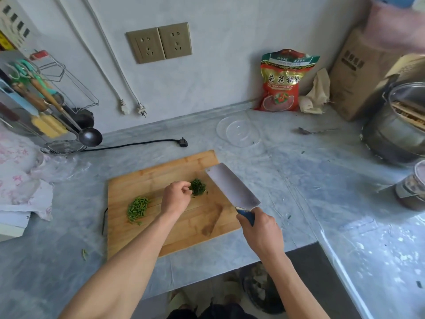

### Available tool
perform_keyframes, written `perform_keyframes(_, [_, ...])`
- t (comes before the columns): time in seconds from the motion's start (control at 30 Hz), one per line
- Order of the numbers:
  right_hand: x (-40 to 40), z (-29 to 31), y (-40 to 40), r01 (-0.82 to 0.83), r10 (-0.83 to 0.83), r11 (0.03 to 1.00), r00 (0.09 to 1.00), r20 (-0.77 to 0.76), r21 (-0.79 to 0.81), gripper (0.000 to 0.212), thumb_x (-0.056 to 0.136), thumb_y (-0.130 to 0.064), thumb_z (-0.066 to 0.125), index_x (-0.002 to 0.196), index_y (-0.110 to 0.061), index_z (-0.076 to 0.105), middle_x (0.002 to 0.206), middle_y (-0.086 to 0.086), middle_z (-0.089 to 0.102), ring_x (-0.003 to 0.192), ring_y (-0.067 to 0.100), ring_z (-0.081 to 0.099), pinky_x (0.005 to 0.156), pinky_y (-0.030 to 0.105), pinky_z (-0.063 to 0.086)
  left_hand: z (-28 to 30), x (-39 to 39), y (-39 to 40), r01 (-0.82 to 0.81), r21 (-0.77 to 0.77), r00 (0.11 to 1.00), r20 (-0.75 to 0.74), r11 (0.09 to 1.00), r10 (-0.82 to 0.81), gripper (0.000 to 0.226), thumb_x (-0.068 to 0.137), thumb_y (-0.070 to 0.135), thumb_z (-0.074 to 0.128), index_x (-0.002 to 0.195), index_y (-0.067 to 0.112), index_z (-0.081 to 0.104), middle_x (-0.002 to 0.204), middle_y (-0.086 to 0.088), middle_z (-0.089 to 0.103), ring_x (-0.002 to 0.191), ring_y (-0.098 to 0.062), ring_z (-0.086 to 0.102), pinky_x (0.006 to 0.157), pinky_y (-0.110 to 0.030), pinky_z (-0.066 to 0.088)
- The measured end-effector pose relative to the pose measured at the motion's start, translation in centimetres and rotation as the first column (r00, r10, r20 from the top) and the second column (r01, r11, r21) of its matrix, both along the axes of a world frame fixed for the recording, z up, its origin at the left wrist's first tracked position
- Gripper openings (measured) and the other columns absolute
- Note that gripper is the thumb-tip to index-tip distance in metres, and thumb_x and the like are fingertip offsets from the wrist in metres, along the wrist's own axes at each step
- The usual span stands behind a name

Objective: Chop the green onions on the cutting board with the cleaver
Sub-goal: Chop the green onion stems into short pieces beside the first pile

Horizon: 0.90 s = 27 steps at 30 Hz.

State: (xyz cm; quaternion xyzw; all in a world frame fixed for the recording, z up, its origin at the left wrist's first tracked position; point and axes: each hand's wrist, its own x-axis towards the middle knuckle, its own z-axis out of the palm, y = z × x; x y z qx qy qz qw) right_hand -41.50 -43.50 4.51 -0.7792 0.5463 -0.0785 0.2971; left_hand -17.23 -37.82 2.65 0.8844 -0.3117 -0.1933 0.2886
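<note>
now your right hand grips the cleaver mid-frame; your left hand, fingers curled, touches the green onions on the cutting board.

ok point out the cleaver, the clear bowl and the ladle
cleaver [232, 186], head view, middle of the blade
clear bowl [239, 131], head view, bare inside
ladle [90, 137], head view, its dark bowl

Grey plaster wall with double socket plate, two white cords hanging. Grey marble-look counter in an L, utensil rack at left. Daylight.
</note>
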Motion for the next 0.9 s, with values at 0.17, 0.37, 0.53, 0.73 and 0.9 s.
perform_keyframes(0.17, [0.4, -0.3, -0.5, 0.091, -0.098, 0.993, 0.989, 0.110, 0.073, 0.039, 0.093, -0.053, 0.051, 0.092, -0.014, 0.057, 0.071, -0.001, 0.061, 0.060, 0.014, 0.060, 0.056, 0.035, 0.054, 0.0, -0.6, 0.2, -0.013, -0.041, 1.000, 0.015, 0.999, 0.013, 0.012, 0.091, 0.011, 0.066, 0.095, 0.015, 0.077, 0.098, 0.003, 0.073, 0.088, -0.010, 0.063, 0.078, -0.020, 0.047])
perform_keyframes(0.37, [0.4, -0.6, -1.3, 0.082, -0.089, 0.994, 0.990, 0.107, 0.065, 0.032, 0.094, -0.043, 0.056, 0.094, -0.011, 0.054, 0.074, 0.001, 0.061, 0.062, 0.017, 0.058, 0.052, 0.029, 0.043, 1.0, -1.0, -0.1, -0.050, -0.047, 0.998, 0.022, 0.998, 0.051, 0.043, 0.096, 0.034, 0.061, 0.055, 0.022, 0.055, 0.049, 0.008, 0.052, 0.048, -0.014, 0.047, 0.049, -0.027, 0.034])
perform_keyframes(0.53, [1.5, -1.6, -2.8, 0.098, -0.102, 0.992, 0.993, 0.062, 0.078, 0.023, 0.095, -0.029, 0.057, 0.100, -0.006, 0.052, 0.093, 0.010, 0.065, 0.077, 0.024, 0.058, 0.064, 0.033, 0.043, 1.7, -2.2, -0.4, -0.021, -0.095, 0.999, -0.026, 0.995, 0.018, 0.019, 0.095, 0.028, 0.063, 0.085, 0.017, 0.075, 0.077, 0.009, 0.072, 0.069, -0.010, 0.066, 0.065, -0.029, 0.051])
perform_keyframes(0.73, [3.9, -2.7, -5.2, 0.121, -0.130, 0.983, 0.990, 0.058, 0.140, 0.025, 0.095, -0.019, 0.055, 0.110, 0.000, 0.051, 0.109, 0.018, 0.061, 0.101, 0.035, 0.060, 0.082, 0.041, 0.047, 0.9, -4.7, -0.8, -0.012, -0.107, 0.997, -0.071, 0.994, 0.005, 0.014, 0.094, 0.015, 0.063, 0.097, 0.020, 0.076, 0.087, 0.015, 0.069, 0.078, 0.009, 0.059, 0.064, 0.000, 0.040])
perform_keyframes(0.9, [4.0, -3.3, -4.7, 0.056, -0.062, 0.994, 0.996, 0.060, 0.097, 0.026, 0.095, -0.018, 0.054, 0.114, 0.000, 0.052, 0.117, 0.016, 0.051, 0.106, 0.032, 0.049, 0.087, 0.040, 0.045, 1.0, -5.3, 0.5, -0.057, -0.146, 0.992, -0.123, 0.988, 0.039, 0.014, 0.091, 0.013, 0.066, 0.095, 0.021, 0.076, 0.088, 0.017, 0.070, 0.078, 0.015, 0.060, 0.069, 0.001, 0.040])
